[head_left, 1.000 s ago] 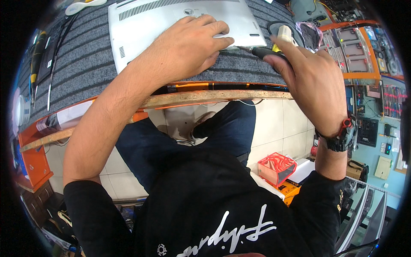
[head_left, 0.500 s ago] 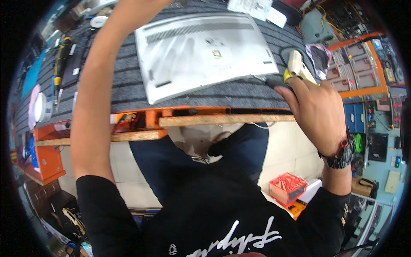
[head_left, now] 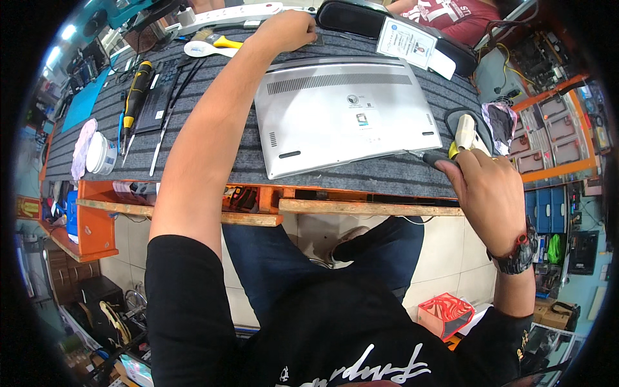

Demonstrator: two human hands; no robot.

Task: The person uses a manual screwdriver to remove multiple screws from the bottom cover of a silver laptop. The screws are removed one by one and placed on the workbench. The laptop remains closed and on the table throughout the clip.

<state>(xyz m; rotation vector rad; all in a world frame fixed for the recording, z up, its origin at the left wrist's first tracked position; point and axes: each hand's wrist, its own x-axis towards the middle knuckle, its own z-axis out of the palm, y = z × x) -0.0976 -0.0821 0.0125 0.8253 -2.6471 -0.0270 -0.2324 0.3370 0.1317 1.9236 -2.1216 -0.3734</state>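
Note:
A silver laptop (head_left: 335, 142) lies upside down on the grey striped mat, its vented bottom cover facing up. My right hand (head_left: 490, 197) is closed round a dark-handled tool (head_left: 433, 157); its thin metal tip touches the laptop's near edge, close to the right corner. Just beyond those fingers is a cream and yellow object (head_left: 465, 135), partly hidden by the hand. Past the laptop's far left corner, my left hand (head_left: 287, 32) is closed with curled fingers low over the mat. What its fingertips hold, if anything, is too small to tell.
To the left lie a yellow-black screwdriver (head_left: 136, 97), tweezers (head_left: 161, 132) and a white tub (head_left: 101, 153). A yellow-handled brush (head_left: 222, 42), white power strip (head_left: 238, 13) and black case (head_left: 351, 18) sit at the back. Another person's red shirt (head_left: 451, 13) shows beyond the papers (head_left: 406, 44).
The view has shifted, so the laptop appears lower and further right. My left hand, out of frame before, now shows at the far side. My right hand keeps its tool at the laptop's edge.

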